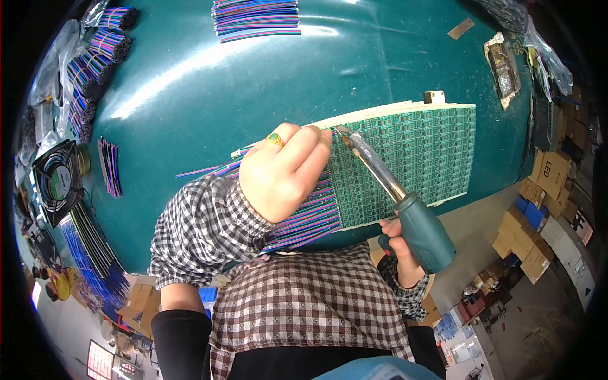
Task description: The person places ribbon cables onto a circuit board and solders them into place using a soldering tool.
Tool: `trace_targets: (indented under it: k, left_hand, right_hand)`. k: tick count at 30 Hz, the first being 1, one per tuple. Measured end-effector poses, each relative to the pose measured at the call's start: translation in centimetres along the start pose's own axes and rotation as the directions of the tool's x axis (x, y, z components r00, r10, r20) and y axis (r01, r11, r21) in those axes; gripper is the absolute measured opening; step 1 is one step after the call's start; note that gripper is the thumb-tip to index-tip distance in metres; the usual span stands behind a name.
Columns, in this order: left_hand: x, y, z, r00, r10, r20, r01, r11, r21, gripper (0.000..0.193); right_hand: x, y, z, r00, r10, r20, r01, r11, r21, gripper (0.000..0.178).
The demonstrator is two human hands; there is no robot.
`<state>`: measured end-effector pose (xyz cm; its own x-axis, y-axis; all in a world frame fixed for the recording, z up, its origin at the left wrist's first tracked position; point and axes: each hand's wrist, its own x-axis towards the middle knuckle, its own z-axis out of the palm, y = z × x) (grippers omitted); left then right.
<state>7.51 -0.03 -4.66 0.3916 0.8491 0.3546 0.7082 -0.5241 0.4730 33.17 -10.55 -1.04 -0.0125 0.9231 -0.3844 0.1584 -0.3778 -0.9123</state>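
A panel of small green circuit boards (pixel 405 155) lies in front of me, with a pale strip along its far edge. Rows of thin blue, pink and black wires (pixel 310 218) extend from its left side, passing partly beneath my left hand (pixel 282 168). That hand wears a ring and is closed, its fingertips pinched on a wire at the panel's far left corner; the pinched end is hidden. My right hand (pixel 405 253) grips the green handle of a soldering iron (pixel 424 231). Its metal tip points up and left, right beside my left fingertips.
Wire bundles (pixel 256 18) lie at the far side, with more bundles (pixel 92 69) at far left. A small wire bunch (pixel 109 166) and a black fan (pixel 57 180) are on the left. A grimy block (pixel 501 69) sits far right. Cardboard boxes (pixel 551 174) stand beyond the table.
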Motion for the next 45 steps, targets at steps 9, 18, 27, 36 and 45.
trace_targets:
  k: [9,18,27,36,45]
  left_hand:
    - [0.0,0.0,0.0,1.000,-0.002,0.004,0.002,1.000,0.004,0.030]
    - [0.0,0.0,0.0,1.000,-0.001,0.016,0.001,1.000,-0.002,0.030]
    - [-0.1,-0.1,0.0,1.000,-0.001,0.015,0.001,1.000,-0.003,0.030]
    - [-0.1,0.0,0.1,1.000,0.001,0.013,-0.001,1.000,0.018,0.029]
    - [0.0,0.0,0.1,1.000,-0.002,0.013,0.002,1.000,0.001,0.028]
  right_hand:
    - [0.0,-0.4,0.0,0.999,0.013,-0.032,-0.011,0.999,0.048,0.055]
    - [0.4,-1.5,-0.3,0.996,-0.058,0.061,0.065,0.992,-0.107,0.059]
    - [0.1,-0.9,-0.8,0.995,-0.056,0.077,0.064,0.992,-0.110,0.058]
    - [-0.1,-0.4,-0.8,0.998,0.008,0.067,0.001,0.991,-0.132,0.058]
    - [-0.1,-0.4,-0.1,1.000,0.007,-0.001,-0.007,1.000,-0.006,0.059]
